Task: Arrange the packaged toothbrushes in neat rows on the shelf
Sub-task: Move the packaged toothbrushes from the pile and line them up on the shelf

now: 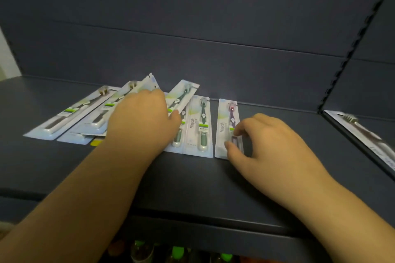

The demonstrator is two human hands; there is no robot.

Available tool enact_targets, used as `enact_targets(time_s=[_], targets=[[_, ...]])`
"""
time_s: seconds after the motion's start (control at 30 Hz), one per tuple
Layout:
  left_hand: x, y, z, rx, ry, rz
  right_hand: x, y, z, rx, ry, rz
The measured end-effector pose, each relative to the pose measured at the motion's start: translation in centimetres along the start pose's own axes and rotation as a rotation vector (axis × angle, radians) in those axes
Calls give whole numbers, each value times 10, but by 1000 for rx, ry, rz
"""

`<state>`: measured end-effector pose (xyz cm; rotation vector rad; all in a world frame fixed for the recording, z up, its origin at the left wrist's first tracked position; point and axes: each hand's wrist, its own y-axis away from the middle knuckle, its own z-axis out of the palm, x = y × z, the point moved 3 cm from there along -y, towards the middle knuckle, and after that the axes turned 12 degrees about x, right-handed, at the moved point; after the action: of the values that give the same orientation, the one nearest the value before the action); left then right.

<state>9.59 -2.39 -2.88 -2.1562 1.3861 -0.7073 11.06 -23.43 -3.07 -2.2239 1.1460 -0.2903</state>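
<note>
Reaching over a dark shelf (192, 181), both bare arms come in from below; head view only. Left hand (141, 117) lies palm down on a loose pile of toothbrush packs (96, 117), fingers curled over the upper packs, thumb against a tilted green-brush pack (181, 96) that leans across its neighbours; whether it actually pinches a pack or just presses, cannot tell, fingertips are hidden. Pile is fanned and skewed, packs overlapping, leftmost brown-brush pack (70, 113) lying diagonally, flat on the shelf. A yellow tag (96, 142) peeks out under the pile's near edge.

Right of the pile, a straight green-brush pack (198, 128) lies flat, head toward the back wall (192, 38), printed "Niepoth". Just beside it, with a narrow gap, a purple-brush pack (224, 128) lies parallel. Right hand (269, 143) pinches this pack's near right part, thumb on its lower end, index finger on its right edge, other fingers curled loosely.

Far right, on the adjoining shelf section, another pack (363, 134) lies apart, blurred. Below the shelf edge, green-capped bottles (177, 252) show dimly.
</note>
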Motion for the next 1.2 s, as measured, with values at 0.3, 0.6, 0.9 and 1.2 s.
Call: enact_targets(time_s=[0.3, 0.6, 0.9, 1.2], targets=[[6, 8, -6, 63, 419, -76, -24, -49, 18, -229, 181, 20], [7, 20, -9, -99, 608, -79, -44, -70, 45, -559, 148, 141], [6, 20, -4, -90, 786, -120, -27, -85, 31, -338, 20, 275], [9, 20, -4, -37, 849, -179, -36, -68, 47, -448, 256, 213]])
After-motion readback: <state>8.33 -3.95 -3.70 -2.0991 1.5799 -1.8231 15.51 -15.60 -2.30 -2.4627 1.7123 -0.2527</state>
